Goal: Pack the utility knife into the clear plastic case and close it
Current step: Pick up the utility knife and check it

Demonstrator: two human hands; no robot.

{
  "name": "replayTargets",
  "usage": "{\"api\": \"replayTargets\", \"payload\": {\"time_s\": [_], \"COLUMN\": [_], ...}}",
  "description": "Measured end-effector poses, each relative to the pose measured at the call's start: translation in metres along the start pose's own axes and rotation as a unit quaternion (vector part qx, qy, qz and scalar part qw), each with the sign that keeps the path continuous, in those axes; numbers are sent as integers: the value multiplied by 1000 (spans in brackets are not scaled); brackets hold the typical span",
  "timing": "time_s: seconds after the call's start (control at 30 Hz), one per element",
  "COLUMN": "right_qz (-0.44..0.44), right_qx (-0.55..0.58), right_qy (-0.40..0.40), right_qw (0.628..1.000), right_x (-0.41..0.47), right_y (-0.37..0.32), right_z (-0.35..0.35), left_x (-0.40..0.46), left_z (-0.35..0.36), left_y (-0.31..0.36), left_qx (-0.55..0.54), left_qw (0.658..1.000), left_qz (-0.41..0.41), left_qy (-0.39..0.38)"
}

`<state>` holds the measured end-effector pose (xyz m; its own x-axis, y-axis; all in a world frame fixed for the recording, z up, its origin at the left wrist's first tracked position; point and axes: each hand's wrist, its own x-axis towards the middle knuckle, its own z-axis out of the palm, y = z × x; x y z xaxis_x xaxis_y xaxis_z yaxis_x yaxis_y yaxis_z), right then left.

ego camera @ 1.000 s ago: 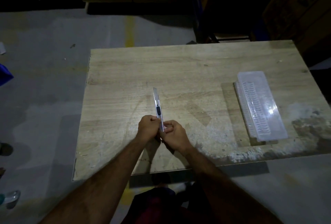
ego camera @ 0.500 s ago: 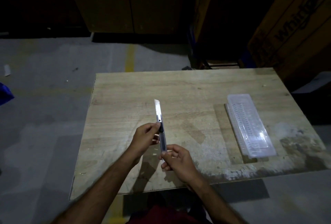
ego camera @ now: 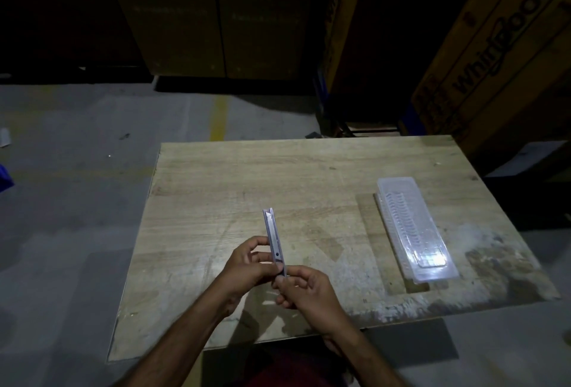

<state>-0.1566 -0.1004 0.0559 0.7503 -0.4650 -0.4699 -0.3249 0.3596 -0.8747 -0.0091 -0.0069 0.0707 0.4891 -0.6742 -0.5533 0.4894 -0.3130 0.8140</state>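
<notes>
A slim silver utility knife (ego camera: 273, 236) with a black slider points away from me above the middle of the wooden table (ego camera: 216, 195). My left hand (ego camera: 248, 263) pinches its lower body from the left, thumb near the slider. My right hand (ego camera: 304, 289) grips the knife's near end from the right. No blade shows past the knife's far tip. The clear plastic case (ego camera: 414, 227) lies shut and flat on the table's right side, well apart from both hands.
Tall cardboard boxes (ego camera: 500, 46) stand behind and to the right of the table. Grey concrete floor (ego camera: 77, 170) with a yellow line lies to the left. The table's near edge runs just in front of my body.
The blade that stuck out of the knife's tip half a second ago is now drawn back inside. My left thumb has slid toward me along the knife body. The view tilted up.
</notes>
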Motion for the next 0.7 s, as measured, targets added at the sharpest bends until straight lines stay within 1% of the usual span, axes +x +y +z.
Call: {"api": "replayTargets", "payload": {"time_s": [0.07,0.2,0.33,0.57,0.7], "right_qz": [5,7,8,19,8], "right_qx": [5,8,7,-11,-23], "right_qy": [9,38,45,85,104], "right_qw": [1000,999,999,996,994], "right_x": [-3,-5,-5,-9,-9], "right_y": [0,4,5,16,14], "right_z": [0,-3,-8,-8,-15], "left_x": [-1,-2,-6,-5,-1], "left_z": [2,5,14,33,51], "left_y": [-4,-4,-5,-20,-16], "left_qx": [9,14,10,110,114], "left_qw": [1000,1000,1000,991,987], "left_qz": [6,-8,-12,29,38], "left_qy": [3,-5,-8,66,102]}}
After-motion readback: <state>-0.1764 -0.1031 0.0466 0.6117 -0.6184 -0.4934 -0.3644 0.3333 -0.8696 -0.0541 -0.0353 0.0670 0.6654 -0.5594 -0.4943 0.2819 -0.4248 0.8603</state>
